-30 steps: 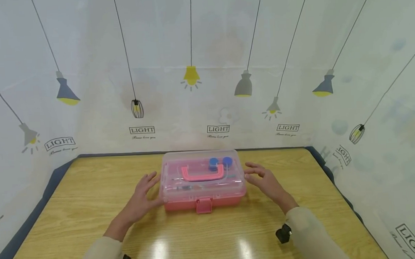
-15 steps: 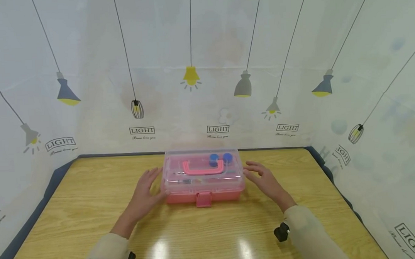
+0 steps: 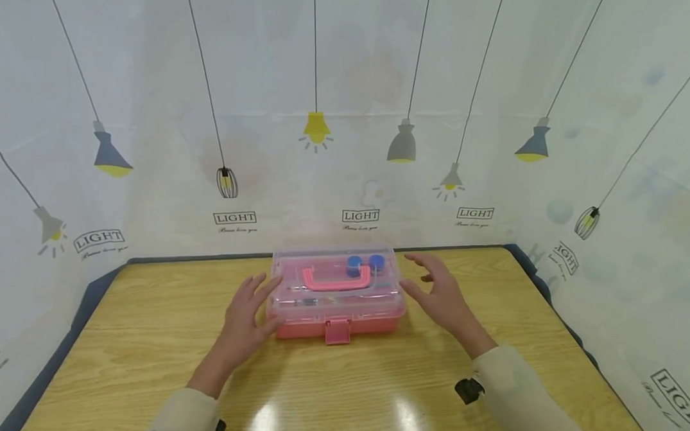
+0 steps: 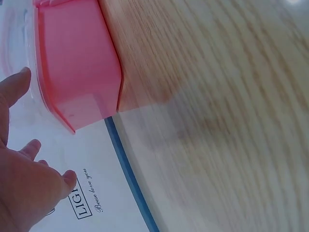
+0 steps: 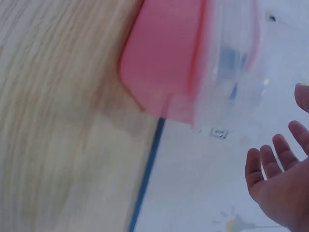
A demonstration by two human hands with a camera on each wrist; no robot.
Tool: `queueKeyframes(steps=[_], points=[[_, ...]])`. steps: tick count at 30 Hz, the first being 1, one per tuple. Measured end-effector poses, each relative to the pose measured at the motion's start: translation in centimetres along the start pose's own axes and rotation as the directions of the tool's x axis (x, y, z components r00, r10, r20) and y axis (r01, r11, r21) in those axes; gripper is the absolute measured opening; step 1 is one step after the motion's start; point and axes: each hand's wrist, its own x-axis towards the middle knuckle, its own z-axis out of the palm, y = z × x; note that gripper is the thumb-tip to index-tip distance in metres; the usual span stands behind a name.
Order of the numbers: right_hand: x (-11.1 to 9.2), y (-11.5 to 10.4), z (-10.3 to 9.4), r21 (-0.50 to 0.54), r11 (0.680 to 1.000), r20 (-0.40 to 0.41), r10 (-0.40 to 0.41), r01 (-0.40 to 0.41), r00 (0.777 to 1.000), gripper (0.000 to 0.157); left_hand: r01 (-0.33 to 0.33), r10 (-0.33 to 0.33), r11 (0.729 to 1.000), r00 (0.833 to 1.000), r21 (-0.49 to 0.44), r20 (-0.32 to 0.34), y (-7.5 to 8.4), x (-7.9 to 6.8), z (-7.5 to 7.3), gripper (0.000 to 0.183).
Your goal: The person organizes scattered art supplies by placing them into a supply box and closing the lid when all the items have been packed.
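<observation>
A pink plastic storage box (image 3: 303, 328) with a clear lid (image 3: 337, 306) stands at the back middle of the table. Its pink carry handle (image 3: 336, 284) lies on the lid, and a pink latch (image 3: 338, 331) sits at the front. Two blue round tops (image 3: 354, 265) show through the lid. My left hand (image 3: 242, 323) is at the box's left side, fingers spread, thumb near the front corner. On the other side, my right hand (image 3: 441, 298) hovers by the lid's right edge with fingers loosely extended. In the right wrist view a gap separates the fingers (image 5: 270, 162) from the box.
The wooden table (image 3: 329, 390) has a dark blue edge strip (image 3: 179, 257) along the back and sides. Close behind the box rises a white wall sheet (image 3: 285, 179) printed with lamps. Black wrist straps (image 3: 469, 390) sit at both sleeves.
The box has slid slightly backward, toward the wall. Both hands have since lifted a little, with the left fingers spreading over the lid's edge and the right hand rising beside it.
</observation>
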Motion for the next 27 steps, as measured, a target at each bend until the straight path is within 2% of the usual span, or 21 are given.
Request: queueKeyframes(steps=[2, 5, 7, 9, 12, 15, 18, 22, 25, 27], points=[[-0.1, -1.1, 0.2, -0.017, 0.997, -0.019, -0.079, 0.079, 0.997, 0.049, 0.008, -0.008, 1.0, 1.0, 0.007, 0.003, 0.0, 0.0, 0.0, 0.074], [-0.6, -2.6, 0.9, -0.004, 0.979, 0.014, -0.205, 0.205, 0.979, 0.04, 0.013, -0.013, 1.0, 1.0, 0.01, 0.004, 0.0, 0.0, 0.0, 0.074], [-1.2, -3.2, 1.6, 0.025, 0.964, 0.079, -0.265, 0.263, 0.961, 0.034, 0.011, -0.011, 1.0, 1.0, 0.009, 0.0, 0.0, 0.0, 0.1, 0.074], [-1.8, -3.7, 2.6, 0.043, 0.957, 0.168, -0.291, 0.288, 0.942, 0.03, 0.009, -0.009, 1.0, 1.0, 0.008, -0.003, 0.0, 0.0, 0.1, 0.074], [-2.9, -3.9, 4.1, 0.028, 0.97, 0.31, -0.238, 0.241, 0.921, 0.028, -0.001, 0.001, 1.0, 1.0, 0.013, -0.012, 0.0, 0.0, 0.1, 0.073], [-4.0, -3.5, 5.6, -0.021, 0.988, 0.404, -0.132, 0.153, 0.905, 0.028, -0.004, 0.004, 1.0, 1.0, 0.021, -0.015, 0.1, 0.0, 0.1, 0.073], [-4.7, -2.9, 6.8, -0.059, 0.994, 0.426, -0.058, 0.092, 0.903, 0.029, 0.003, -0.003, 0.999, 1.0, 0.033, -0.008, 0.1, -0.1, 0.2, 0.073], [-5.2, -2.5, 7.9, -0.105, 0.988, 0.42, -0.06, 0.114, 0.906, 0.036, 0.006, -0.006, 0.999, 1.0, 0.039, -0.007, 0.1, -0.1, 0.2, 0.074], [-5.2, -2.5, 8.5, -0.126, 0.988, 0.449, -0.024, 0.09, 0.893, 0.039, -0.005, 0.006, 0.999, 1.0, 0.037, -0.021, 0.2, -0.1, 0.2, 0.074], [-5.1, -2.5, 8.8, -0.152, 0.987, 0.47, 0.027, 0.051, 0.882, 0.041, -0.014, 0.015, 0.999, 0.999, 0.038, -0.032, 0.2, -0.2, 0.2, 0.073]])
